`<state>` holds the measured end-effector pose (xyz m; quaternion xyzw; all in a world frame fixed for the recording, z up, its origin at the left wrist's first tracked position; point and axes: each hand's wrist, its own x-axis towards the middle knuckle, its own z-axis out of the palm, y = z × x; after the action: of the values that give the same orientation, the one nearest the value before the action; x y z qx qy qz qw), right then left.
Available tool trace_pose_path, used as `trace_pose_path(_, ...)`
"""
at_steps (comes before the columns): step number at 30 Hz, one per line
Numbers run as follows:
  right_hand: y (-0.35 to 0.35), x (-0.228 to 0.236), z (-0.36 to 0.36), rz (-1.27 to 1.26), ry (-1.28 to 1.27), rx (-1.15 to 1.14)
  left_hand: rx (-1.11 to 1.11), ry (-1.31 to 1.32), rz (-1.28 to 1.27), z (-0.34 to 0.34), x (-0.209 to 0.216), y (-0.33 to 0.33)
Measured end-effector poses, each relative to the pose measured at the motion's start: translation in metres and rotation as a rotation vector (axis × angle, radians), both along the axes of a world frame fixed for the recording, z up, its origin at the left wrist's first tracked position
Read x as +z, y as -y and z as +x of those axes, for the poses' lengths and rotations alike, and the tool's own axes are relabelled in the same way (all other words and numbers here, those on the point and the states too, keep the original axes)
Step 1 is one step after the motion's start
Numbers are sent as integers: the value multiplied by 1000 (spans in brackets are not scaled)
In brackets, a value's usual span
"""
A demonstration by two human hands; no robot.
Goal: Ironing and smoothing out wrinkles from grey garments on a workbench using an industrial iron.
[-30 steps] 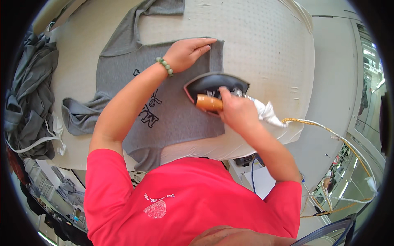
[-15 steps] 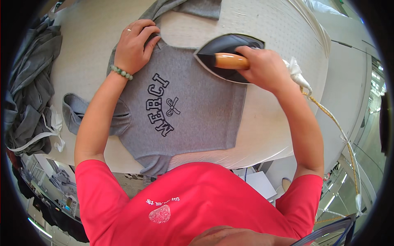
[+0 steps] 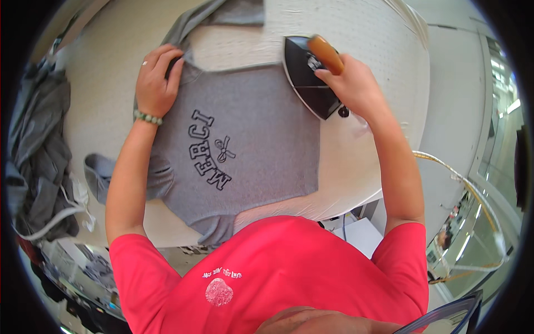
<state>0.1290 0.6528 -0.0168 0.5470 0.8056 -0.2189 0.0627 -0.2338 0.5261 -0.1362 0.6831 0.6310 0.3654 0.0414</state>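
Note:
A grey sweatshirt [image 3: 267, 128] lies flat and sideways on a pale padded ironing table [image 3: 356, 167]. Dark outlined lettering and a small bow are on its front. My right hand [image 3: 353, 83] grips the wooden handle of a black iron [image 3: 311, 83], which sits over the sweatshirt's far right corner, its tip pointing away. At the far left, by the neckline, my left hand [image 3: 158, 83] has its fingers curled on the sweatshirt's fabric, thumb close to the index finger. One sleeve [image 3: 222, 14] stretches off at the far side; another cuff bulges beside my left forearm.
Dark grey garments [image 3: 41, 150] are heaped at the table's left edge, with a white strip [image 3: 55, 220] hanging there. On the right, a yellow and white cord [image 3: 473, 186] loops down past the table. A white box-like surface [image 3: 361, 236] shows below the near edge.
The iron has swung from pointing left to pointing away, shifting toward the sweatshirt's right edge. My left hand has moved left and nearer with the fabric, and the far sleeve has shifted left.

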Motion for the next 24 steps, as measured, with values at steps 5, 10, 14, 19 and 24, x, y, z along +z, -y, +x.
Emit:
trace_pose_path(5,8,15,36,-336,-89,-516,69,-163,24,37,10,1)
trace_pose_path(10,-5,6,33,-374,-303,-470,-313,-68,-180,144,24,-19)
trace_pose_path(14,-22,-10,21,-242,-126,-294,-280,-216,-367,171,7,-22)
trace_pose_path(19,-12,-8,32,-300,-80,-257,-262,-344,-354,163,-1,-18)
trace_pose_path(24,84,-9,83,-250,-4,-296,-253,-357,-344,163,-4,-16)
